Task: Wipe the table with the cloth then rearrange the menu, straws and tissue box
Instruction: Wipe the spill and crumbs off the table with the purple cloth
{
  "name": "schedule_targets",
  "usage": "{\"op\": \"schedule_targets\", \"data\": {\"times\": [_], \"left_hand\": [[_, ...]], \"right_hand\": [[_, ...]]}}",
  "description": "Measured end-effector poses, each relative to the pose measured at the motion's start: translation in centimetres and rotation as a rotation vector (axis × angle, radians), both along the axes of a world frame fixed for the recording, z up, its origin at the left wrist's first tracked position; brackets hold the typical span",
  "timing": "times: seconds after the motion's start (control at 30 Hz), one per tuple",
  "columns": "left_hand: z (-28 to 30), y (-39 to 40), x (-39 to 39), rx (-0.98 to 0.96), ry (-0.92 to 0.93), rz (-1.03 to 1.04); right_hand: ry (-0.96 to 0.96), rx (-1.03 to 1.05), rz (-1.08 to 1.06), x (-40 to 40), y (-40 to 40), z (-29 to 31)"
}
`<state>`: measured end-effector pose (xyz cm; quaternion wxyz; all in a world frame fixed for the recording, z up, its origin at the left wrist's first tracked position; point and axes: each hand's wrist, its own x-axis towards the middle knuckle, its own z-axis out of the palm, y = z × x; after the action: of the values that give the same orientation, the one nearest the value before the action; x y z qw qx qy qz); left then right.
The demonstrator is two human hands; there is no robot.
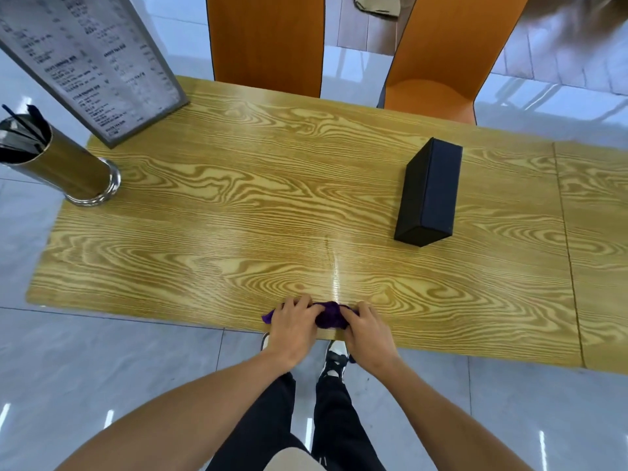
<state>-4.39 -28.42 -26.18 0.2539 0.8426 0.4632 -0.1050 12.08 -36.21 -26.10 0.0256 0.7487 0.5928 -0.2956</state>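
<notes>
While purple cloth is bunched at near edge of bench, it is gripped by left hand and right hand, fingers curled on it. Judged soft, light, limp; best gathered into pad. Tissue box stands far right.

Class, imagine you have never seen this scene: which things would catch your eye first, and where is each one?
Both hands, left hand and right hand, bunch a small purple cloth at the near edge of the long wood-grain table. A black rectangular tissue box lies to the right; at far left stand a shiny metal straw holder and a grey framed menu board.
</notes>
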Motion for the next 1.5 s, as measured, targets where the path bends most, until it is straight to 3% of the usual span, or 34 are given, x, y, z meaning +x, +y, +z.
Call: {"op": "schedule_targets", "data": {"times": [0.13,0.27,0.43,0.5,0.63,0.83,1.23,1.5], "left_hand": [[1.0,2.6,0.2,-0.131,-0.173,0.097],[1.9,8.2,2.5,-0.011,-0.311,0.224],[0.9,12.9,4.0,-0.132,-0.195,0.203],[0.3,12.4,3.8,-0.115,-0.141,0.156],[-0.1,10.0,3.4,-0.032,-0.086,0.121],[0.2,4.2,2.4,-0.012,-0.041,0.059],[-0.3,-6.2,1.1,0.041,-0.064,0.157],[-1.0,-6.3,0.2,0.149,-0.094,0.169]], "right_hand": [[0.136,0.052,-0.102,2.4,2.8,1.2],[0.212,0.236,-0.249,5.1,9.9,2.3],[0.161,0.137,-0.194,6.1,14.9,0.7],[0.088,0.069,-0.137,5.7,14.0,-0.4],[-0.017,0.141,-0.021,4.5,10.0,-1.1],[-0.098,0.112,-0.019,2.6,3.6,-0.3],[0.08,0.112,-0.193,-0.3,-4.3,0.6],[0.288,0.037,-0.319,0.9,-4.9,0.7]]}}
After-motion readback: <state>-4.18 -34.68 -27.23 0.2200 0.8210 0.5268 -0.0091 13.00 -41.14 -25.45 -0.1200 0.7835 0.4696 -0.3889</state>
